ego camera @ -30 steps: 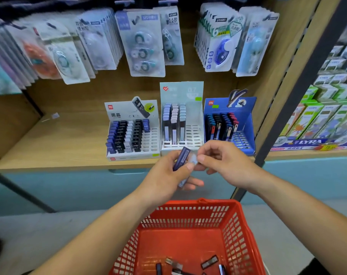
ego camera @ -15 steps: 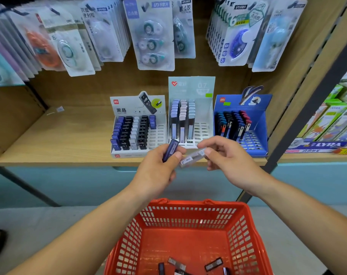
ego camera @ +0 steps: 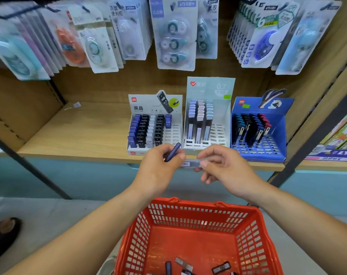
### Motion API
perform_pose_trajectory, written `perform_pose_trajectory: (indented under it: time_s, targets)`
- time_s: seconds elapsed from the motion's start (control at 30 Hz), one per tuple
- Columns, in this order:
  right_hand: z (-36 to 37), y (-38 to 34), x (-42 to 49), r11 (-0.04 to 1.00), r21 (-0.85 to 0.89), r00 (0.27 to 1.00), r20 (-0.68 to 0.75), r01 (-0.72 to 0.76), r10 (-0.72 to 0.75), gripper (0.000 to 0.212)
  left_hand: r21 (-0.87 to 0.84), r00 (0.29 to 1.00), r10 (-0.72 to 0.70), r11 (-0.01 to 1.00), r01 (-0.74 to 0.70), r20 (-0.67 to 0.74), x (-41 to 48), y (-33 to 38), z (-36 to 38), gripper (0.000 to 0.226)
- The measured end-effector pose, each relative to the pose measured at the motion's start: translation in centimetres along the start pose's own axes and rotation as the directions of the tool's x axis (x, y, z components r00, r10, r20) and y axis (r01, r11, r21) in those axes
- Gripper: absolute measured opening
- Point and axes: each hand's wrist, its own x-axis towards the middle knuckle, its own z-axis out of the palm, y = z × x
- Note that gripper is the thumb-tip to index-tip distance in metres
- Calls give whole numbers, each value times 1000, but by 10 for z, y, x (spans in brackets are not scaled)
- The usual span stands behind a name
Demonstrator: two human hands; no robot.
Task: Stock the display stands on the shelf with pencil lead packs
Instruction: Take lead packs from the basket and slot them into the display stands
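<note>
Wooden shelf [ego camera: 85, 132], three pencil-lead stands [ego camera: 173, 133].
Left hand [ego camera: 158, 169] pinches navy pack [ego camera: 173, 151], right hand [ego camera: 226, 169] pinches clear pack [ego camera: 190, 162]; match each to its stand.

Along the front edge of the shelf [ego camera: 79, 135] I see three in a row: left stand [ego camera: 173, 133], middle stand [ego camera: 218, 133] just beside it, right stand [ego camera: 267, 150] toward the right end. Before that edge, my left hand [ego camera: 158, 169] holds a first pack [ego camera: 172, 152] and my right hand [ego camera: 226, 167] a second pack [ego camera: 190, 162]. Below them is the basket [ego camera: 198, 208], with loose packs [ego camera: 221, 267] on its floor at the near side.
</note>
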Motion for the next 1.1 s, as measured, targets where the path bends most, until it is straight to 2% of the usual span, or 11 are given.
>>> perform_pose_trajectory:
  time_s: [0.2,0.33,0.43,0.57,0.77,0.87,1.0,1.1]
  targets:
    - [10,-8,-1,995,82,998,-32,57,-54,17,23,999,15,1000,-16,35,-7,-2,-17,7]
    - [16,-11,-4,990,133,998,-41,55,-50,19,21,997,20,1000,-22,69,-11,-8,-20,13]
    - [16,-11,-4,992,117,996,-73,56,-48,20,13,996,30,999,-32,89,-12,-8,-21,14]
    - [15,-10,-2,993,112,996,-86,42,-32,12,-2,992,3,1000,-3,122,-11,-9,-23,12]
    - [11,-11,2,998,61,997,-78,31,-26,28,-49,991,-48,997,55,123,-9,-11,-28,14]
    - [10,-9,5,994,109,996,-93,5,5,32,-44,989,-35,998,41,141,-8,-12,-28,6]
    - [15,-9,8,966,258,996,-84,-18,41,24,-41,988,-66,997,72,140,-5,-13,-29,8]
    - [14,-15,14,977,212,993,-117,35,-10,25,-29,988,-80,996,85,129,-1,-12,-32,13]
